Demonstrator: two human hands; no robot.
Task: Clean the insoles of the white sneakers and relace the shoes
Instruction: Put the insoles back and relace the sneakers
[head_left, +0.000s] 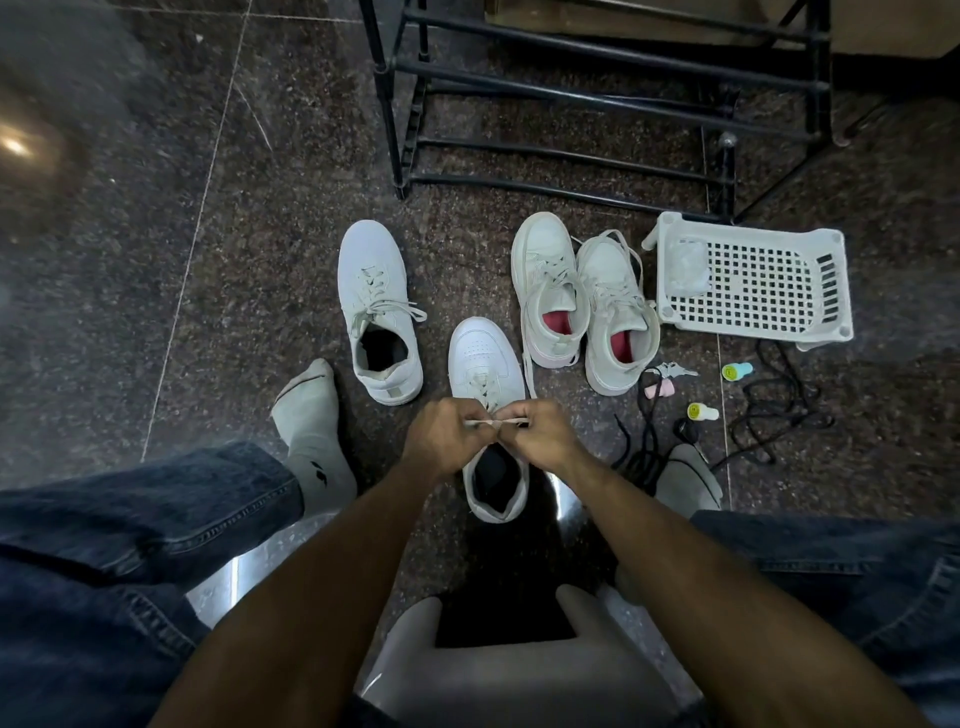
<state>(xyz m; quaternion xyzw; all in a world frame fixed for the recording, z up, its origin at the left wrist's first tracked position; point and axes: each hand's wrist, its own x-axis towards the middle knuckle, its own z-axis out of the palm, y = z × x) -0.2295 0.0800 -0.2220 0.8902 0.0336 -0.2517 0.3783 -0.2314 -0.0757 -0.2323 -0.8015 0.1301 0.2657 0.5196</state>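
A white sneaker (485, 364) stands on the dark floor between my feet, toe pointing away. My left hand (441, 436) and my right hand (540, 434) meet above its tongue, and both pinch its white lace (506, 418), pulled taut between them. Its dark opening shows below my hands. A second white sneaker (376, 306) stands to the left, laced, with its bow loose. Further right stands a pair of white sneakers (582, 306) with pink insoles and loose laces.
A white plastic basket (753, 280) lies on its side at the right. Black laces (769, 410), keys (672, 370) and small coloured bottles (736, 370) lie below it. A black metal rack (571, 104) stands at the back. My socked foot (311, 415) rests at left.
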